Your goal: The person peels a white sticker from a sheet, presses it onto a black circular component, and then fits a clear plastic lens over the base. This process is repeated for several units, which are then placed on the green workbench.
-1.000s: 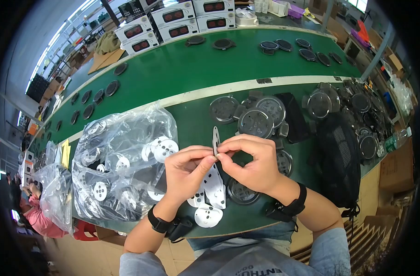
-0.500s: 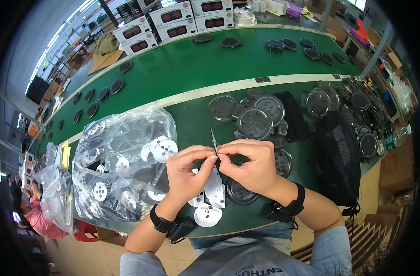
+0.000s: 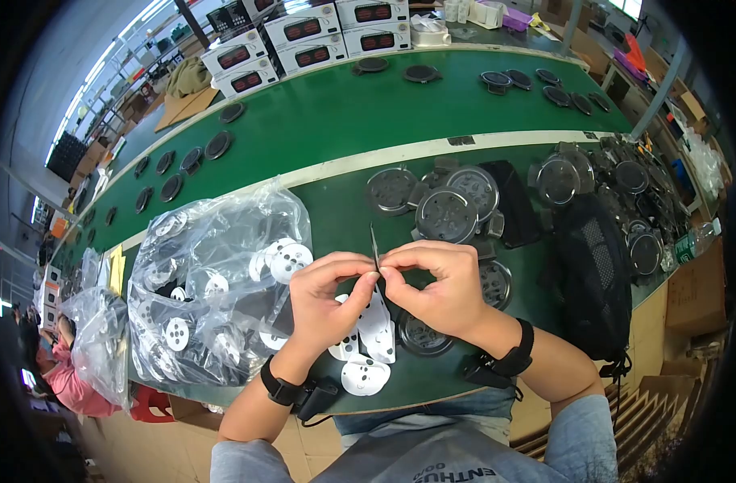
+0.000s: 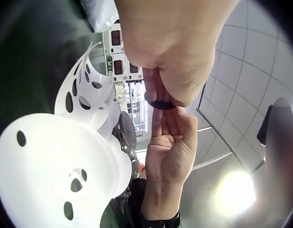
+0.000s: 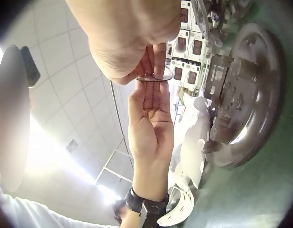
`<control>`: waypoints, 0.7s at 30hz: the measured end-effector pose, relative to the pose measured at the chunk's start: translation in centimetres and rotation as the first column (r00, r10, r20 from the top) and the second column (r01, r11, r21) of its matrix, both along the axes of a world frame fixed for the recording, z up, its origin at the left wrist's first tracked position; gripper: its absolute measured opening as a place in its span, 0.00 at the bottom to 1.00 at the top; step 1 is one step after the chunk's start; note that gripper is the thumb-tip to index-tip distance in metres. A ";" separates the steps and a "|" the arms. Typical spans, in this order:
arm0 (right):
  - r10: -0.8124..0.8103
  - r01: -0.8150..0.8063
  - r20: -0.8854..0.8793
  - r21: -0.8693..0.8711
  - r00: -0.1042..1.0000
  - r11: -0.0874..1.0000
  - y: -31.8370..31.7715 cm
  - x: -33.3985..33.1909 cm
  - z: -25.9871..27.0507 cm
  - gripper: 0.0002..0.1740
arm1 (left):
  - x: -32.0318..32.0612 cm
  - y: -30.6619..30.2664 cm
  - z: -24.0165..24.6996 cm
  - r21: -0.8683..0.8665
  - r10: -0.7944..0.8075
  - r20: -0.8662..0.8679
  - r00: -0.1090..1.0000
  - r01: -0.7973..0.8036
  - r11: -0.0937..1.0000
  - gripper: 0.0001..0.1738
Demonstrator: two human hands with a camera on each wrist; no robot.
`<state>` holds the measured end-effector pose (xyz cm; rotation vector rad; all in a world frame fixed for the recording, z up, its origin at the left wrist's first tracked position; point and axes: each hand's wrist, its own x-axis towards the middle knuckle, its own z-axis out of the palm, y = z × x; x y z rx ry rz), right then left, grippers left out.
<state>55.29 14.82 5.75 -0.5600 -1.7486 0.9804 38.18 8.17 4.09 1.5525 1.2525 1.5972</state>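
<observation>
In front of the body, both hands meet at a thin disc (image 3: 374, 241), seen edge-on in the head view. My left hand (image 3: 328, 298) pinches one side of it between thumb and fingertips, and my right hand (image 3: 440, 290) pinches the other. Its face looks dark in the left wrist view and pale along the edge in the right wrist view. Below the hands lie several white discs with holes (image 3: 365, 377), partly hidden by the left hand. Round dark plastic covers with a clear look (image 3: 447, 216) lie just beyond the right hand, some stacked.
A clear plastic bag (image 3: 223, 298) of white holed discs lies to the left. On the right are a black mesh bag (image 3: 595, 274) and a heap of dark parts (image 3: 632, 181). Several black round pieces (image 3: 421, 73) sit on the green belt (image 3: 320, 121) behind a white rail; boxes (image 3: 310, 40) stand beyond.
The disc between the hands has turned from showing a sliver of its face to nearly edge-on. Both hands keep their pinch. Black round pieces on the far green belt have shifted rightward.
</observation>
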 end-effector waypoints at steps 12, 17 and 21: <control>-0.008 0.010 0.040 -0.040 0.999 0.999 -0.2 0.1 -0.1 0.04 | -0.1 0.1 0.4 0.080 0.000 -0.239 0.971 0.020 0.997 0.06; -0.016 0.005 0.108 0.098 0.994 0.995 -0.1 0.4 0.4 0.06 | 0.1 -0.1 0.5 0.055 -0.014 -0.154 0.988 0.023 0.998 0.02; 0.008 -0.008 0.064 0.000 0.998 1.000 -0.5 0.1 0.7 0.06 | 0.0 0.0 0.4 0.043 0.034 -0.087 0.996 -0.030 0.999 0.01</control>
